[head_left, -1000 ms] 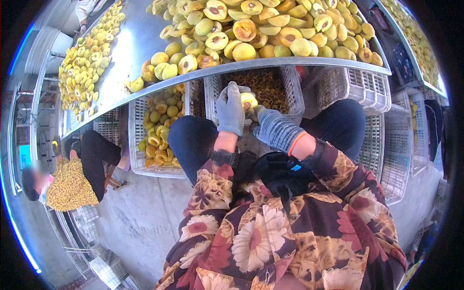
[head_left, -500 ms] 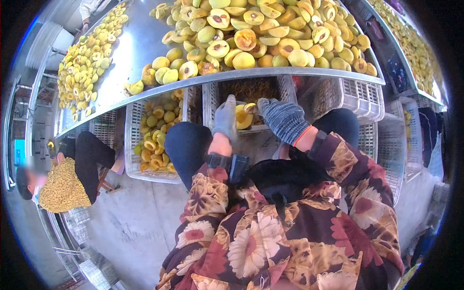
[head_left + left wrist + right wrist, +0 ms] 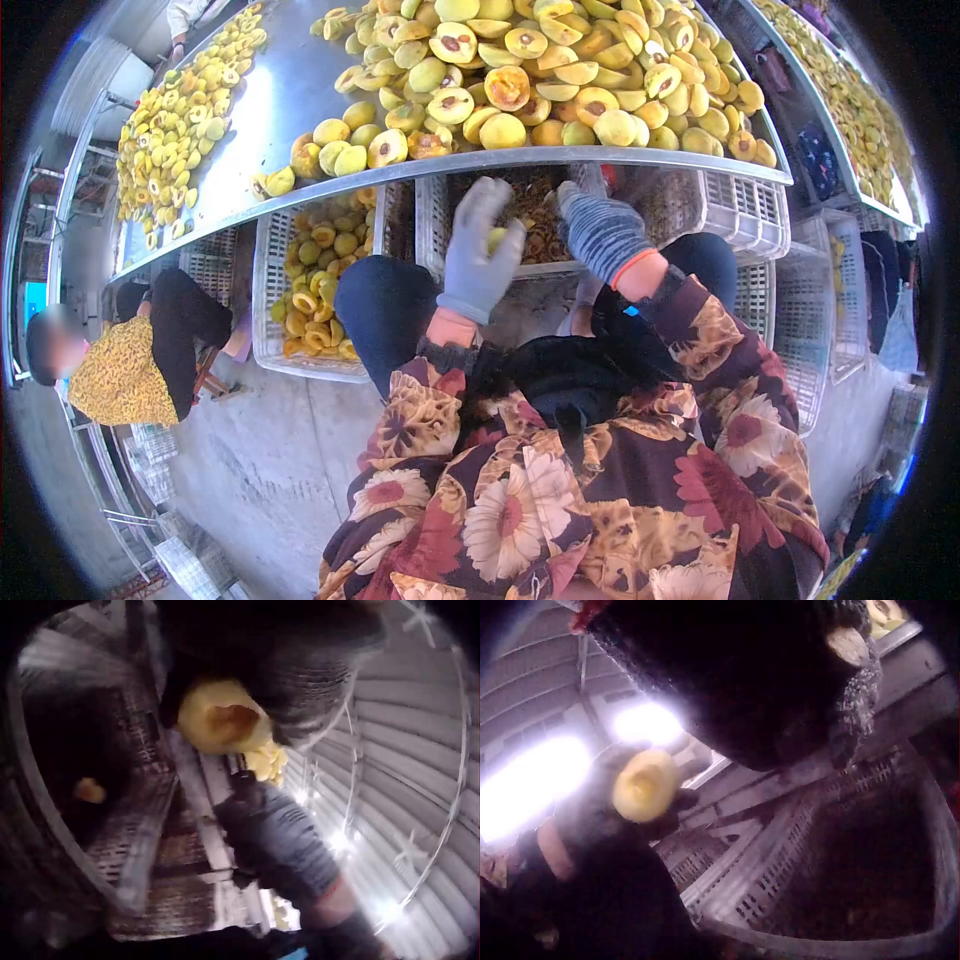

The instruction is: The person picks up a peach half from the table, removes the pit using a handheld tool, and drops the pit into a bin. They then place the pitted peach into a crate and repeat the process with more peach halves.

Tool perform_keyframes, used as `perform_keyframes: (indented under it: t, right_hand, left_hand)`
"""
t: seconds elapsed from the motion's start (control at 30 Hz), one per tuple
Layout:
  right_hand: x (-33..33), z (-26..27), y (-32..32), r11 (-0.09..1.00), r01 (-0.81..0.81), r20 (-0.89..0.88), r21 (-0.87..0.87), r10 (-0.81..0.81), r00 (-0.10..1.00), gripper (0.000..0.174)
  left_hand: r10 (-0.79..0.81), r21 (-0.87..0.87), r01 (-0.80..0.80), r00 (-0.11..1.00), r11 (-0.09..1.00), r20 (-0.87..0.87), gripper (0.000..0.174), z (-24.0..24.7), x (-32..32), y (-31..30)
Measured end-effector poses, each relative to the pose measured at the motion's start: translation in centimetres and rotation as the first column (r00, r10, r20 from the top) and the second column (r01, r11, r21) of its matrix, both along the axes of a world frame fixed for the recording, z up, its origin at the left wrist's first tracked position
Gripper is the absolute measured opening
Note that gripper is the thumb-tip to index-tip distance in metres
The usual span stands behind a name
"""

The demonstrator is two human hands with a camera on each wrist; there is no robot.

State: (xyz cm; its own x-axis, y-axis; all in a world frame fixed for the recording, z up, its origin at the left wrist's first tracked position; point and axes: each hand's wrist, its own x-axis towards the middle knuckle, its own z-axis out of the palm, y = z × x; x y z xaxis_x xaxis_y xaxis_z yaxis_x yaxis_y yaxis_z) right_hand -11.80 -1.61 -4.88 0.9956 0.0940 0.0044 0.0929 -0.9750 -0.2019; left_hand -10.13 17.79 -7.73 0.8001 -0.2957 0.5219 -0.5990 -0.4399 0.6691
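My left hand (image 3: 483,245), in a pale grey glove, holds a yellow peach half (image 3: 225,720) between thumb and fingers. Its hollow is brown in the left wrist view; from the head, fingers hide most of it. To the right, my right hand (image 3: 607,235) wears a darker striped glove with an orange cuff. That hand is curled, and a small pale object (image 3: 847,646) shows at its fingers; I cannot tell what it is. Both hands are over the near edge of a grey crate (image 3: 432,222) that contains brown scraps (image 3: 545,240).
Above the crates, a metal table (image 3: 450,162) bears a heap of halved peaches (image 3: 560,80). A crate of fruit (image 3: 265,330) stands by my left knee, and stacked crates (image 3: 745,215) are at right. Another person (image 3: 130,370) sits at far left.
My hands came apart: the left opened out its fingers and turned, still with a peach half, while the right drew off to the right. Earlier both hands met at the fruit.
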Motion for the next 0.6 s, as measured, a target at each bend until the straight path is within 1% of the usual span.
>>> perform_keyframes:
  t: [0.03,0.07,0.1,0.13,0.17,0.23,0.27,0.3,0.33,0.37,0.4,0.43,0.47,0.5,0.53,0.57,0.6]
  right_hand:
    - [0.3,-0.6,-0.4,0.999,0.027,0.009,0.04,-0.027,1.0,0.018]
    - [0.6,-1.6,-0.9,0.996,0.048,0.02,0.081,-0.05,0.999,0.019]
    - [1.0,-2.6,-1.3,0.991,0.061,0.032,0.121,-0.066,0.997,0.02]
    - [0.8,-3.1,-1.3,0.985,0.091,-0.042,0.147,-0.085,0.995,0.021]
    - [0.3,-3.2,-1.6,0.984,0.138,-0.167,0.116,-0.117,0.979,0.025]
    - [-0.4,-3.6,-1.0,0.988,0.144,-0.253,0.059,-0.125,0.959,0.028]
    - [-0.8,-3.9,-1.0,0.986,0.134,-0.256,0.096,-0.105,0.961,0.029]
    - [-1.1,-4.2,-0.7,0.983,0.119,-0.257,0.137,-0.081,0.963,0.031]
    - [-1.6,-4.1,0.0,0.984,0.112,-0.272,0.139,-0.071,0.96,0.032]
    - [-2.0,-3.8,0.4,0.984,0.109,-0.286,0.14,-0.065,0.956,0.034]
    - [-2.1,-3.9,0.3,0.995,0.061,-0.378,0.074,-0.029,0.925,0.04]
    - [-2.6,-4.6,0.1,0.995,0.035,-0.352,0.089,-0.001,0.936,0.041]
    - [-3.3,-5.8,-0.2,0.995,0.013,-0.328,0.1,0.021,0.945,0.042]
    - [-3.5,-7.0,-0.5,0.994,-0.003,-0.305,0.109,0.037,0.952,0.043]
    - [-3.3,-8.3,-0.8,0.996,-0.082,-0.357,0.044,0.092,0.93,0.044]
    - [-3.6,-7.7,-0.5,0.999,-0.047,-0.394,0.022,0.052,0.918,0.045]
    - [-3.8,-6.5,0.2,1.0,-0.009,-0.423,-0.004,0.006,0.906,0.045]
  left_hand:
    - [-0.067,-0.357,-0.045,0.953,0.933,-0.294,0.043,-0.3,0.6,0.2]
    - [-0.224,-0.638,-0.194,0.829,0.745,-0.513,0.042,-0.6,1.6,0.6]
    - [-0.437,-0.782,-0.408,0.663,0.471,-0.608,0.042,-0.6,2.2,1.3]
    - [-0.598,-0.831,-0.374,0.577,0.411,-0.556,0.05,1.6,0.9,2.2]
    - [-0.576,-0.827,-0.388,0.594,0.406,-0.561,0.052,2.5,0.9,2.6]
    - [-0.53,-0.818,-0.417,0.624,0.396,-0.575,0.057,3.5,0.8,2.9]
    - [-0.553,-0.803,-0.435,0.582,0.407,-0.595,0.056,3.9,0.7,3.8]
    - [-0.232,-0.657,-0.291,0.774,0.696,-0.589,0.051,5.3,-0.3,4.9]
    - [0.07,-0.363,-0.235,0.908,0.902,-0.414,0.047,7.5,-1.8,6.1]
    - [0.171,-0.215,-0.234,0.946,0.948,-0.276,0.039,7.7,-1.6,8.2]
    - [0.275,-0.056,-0.282,0.955,0.958,-0.108,0.035,8.0,-1.4,10.4]
    - [0.361,0.073,-0.366,0.93,0.928,0.073,0.039,9.2,-1.2,12.2]
    - [0.42,0.067,-0.418,0.907,0.906,-0.022,0.04,10.9,-1.2,14.0]
    - [0.424,0.143,-0.429,0.903,0.892,0.063,0.042,8.7,-1.0,17.8]
    - [0.423,0.213,-0.447,0.894,0.869,0.151,0.044,6.5,-0.7,21.5]
    - [0.737,0.341,-0.665,0.66,0.664,-0.148,0.044,7.5,0.9,22.1]
    - [0.898,0.529,-0.738,0.252,0.419,-0.36,0.045,8.4,2.9,22.2]
